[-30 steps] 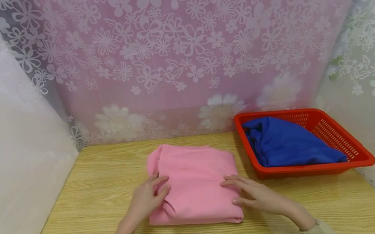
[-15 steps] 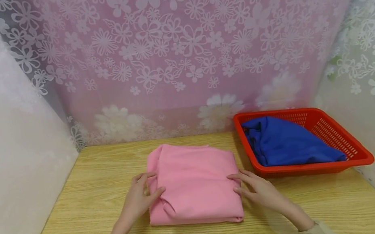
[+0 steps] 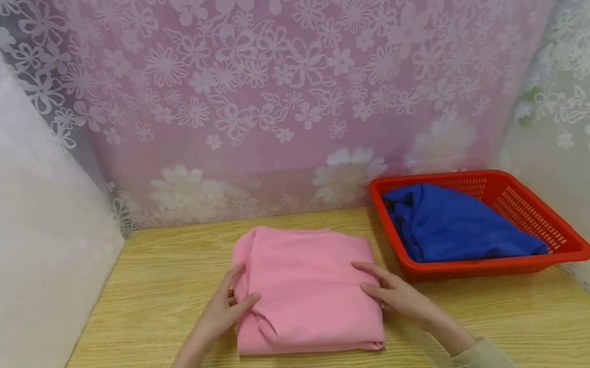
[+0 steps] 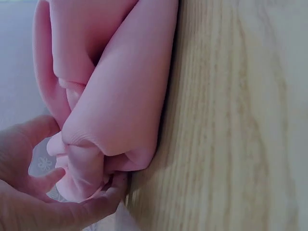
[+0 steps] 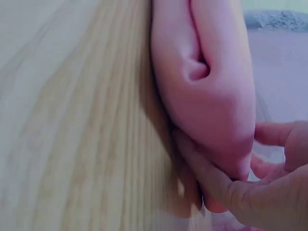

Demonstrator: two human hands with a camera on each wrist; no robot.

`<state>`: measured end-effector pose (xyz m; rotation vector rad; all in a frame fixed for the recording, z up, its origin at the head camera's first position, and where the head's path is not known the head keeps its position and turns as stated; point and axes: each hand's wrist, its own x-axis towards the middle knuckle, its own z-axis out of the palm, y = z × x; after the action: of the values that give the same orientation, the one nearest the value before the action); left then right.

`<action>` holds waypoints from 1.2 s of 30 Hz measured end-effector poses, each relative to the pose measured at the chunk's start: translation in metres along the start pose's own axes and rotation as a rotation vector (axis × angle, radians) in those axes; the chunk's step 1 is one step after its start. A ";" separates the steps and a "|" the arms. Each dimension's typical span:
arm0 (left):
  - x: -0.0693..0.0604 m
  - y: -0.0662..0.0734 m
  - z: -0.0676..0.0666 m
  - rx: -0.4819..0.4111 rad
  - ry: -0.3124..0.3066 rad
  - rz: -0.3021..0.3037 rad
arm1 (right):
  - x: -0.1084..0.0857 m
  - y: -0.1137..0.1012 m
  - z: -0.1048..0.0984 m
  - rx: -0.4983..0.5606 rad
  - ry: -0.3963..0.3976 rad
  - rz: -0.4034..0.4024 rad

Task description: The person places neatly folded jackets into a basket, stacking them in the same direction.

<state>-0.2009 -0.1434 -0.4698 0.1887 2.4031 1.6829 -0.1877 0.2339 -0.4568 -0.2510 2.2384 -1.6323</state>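
Observation:
A folded pink cloth [image 3: 312,290] lies as a thick square bundle on the wooden table, with a few creases near its left edge. My left hand [image 3: 219,312] grips its left side, thumb on top. In the left wrist view, fingers [image 4: 108,197] reach under the layered folds at the table surface. At the right side my right hand [image 3: 404,300] holds the opposite edge, thumb on the upper face. The right wrist view shows fingers [image 5: 202,168] tucked beneath the rounded fold of the bundle, against the wood. The cloth's underside is hidden.
A red plastic basket [image 3: 559,226] with slotted walls stands at the right, close to my right hand. Inside lies a crumpled blue cloth [image 3: 452,226]. Flower-patterned sheeting [image 3: 279,83] encloses the table [image 3: 159,276] at the back and both sides.
My left hand has shifted left from the cloth's top to its side edge. The right hand has moved to the right edge, its fingers now going under. The cloth has barely moved.

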 end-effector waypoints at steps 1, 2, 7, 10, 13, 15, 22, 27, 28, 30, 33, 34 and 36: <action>0.000 0.000 0.000 -0.025 -0.010 0.002 | 0.001 0.000 0.001 0.018 -0.003 0.012; 0.000 -0.001 0.000 -0.041 -0.017 0.004 | 0.001 -0.001 0.002 0.040 -0.007 0.022; -0.002 -0.003 0.000 -0.124 -0.059 0.012 | 0.001 -0.001 0.005 0.158 0.016 0.061; -0.004 -0.003 0.002 -0.147 -0.067 0.024 | 0.001 -0.001 0.007 0.212 0.046 0.052; -0.005 -0.002 0.003 -0.145 -0.048 0.062 | -0.001 -0.002 0.008 0.242 0.078 0.038; -0.006 -0.002 0.002 -0.140 -0.039 0.097 | -0.003 -0.003 0.009 0.258 0.085 0.033; -0.008 0.004 -0.003 -0.236 -0.080 0.155 | -0.009 -0.013 0.009 0.321 0.091 0.044; -0.011 0.017 -0.012 -0.331 -0.111 0.142 | -0.013 -0.026 0.007 0.307 0.117 0.030; -0.012 0.020 -0.014 -0.333 -0.111 0.146 | -0.013 -0.029 0.006 0.298 0.123 0.024; -0.013 0.025 -0.018 -0.320 -0.099 0.142 | -0.014 -0.035 0.004 0.275 0.136 0.014; -0.014 0.031 -0.023 -0.310 -0.092 0.151 | -0.015 -0.044 0.003 0.261 0.143 -0.006; -0.014 0.032 -0.025 -0.309 -0.092 0.153 | -0.015 -0.046 0.002 0.252 0.147 -0.012; -0.014 0.035 -0.028 -0.311 -0.092 0.163 | -0.015 -0.051 0.001 0.243 0.146 -0.020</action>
<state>-0.1944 -0.1598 -0.4266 0.4119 2.0754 2.0434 -0.1764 0.2217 -0.4061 -0.0936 2.1162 -1.9693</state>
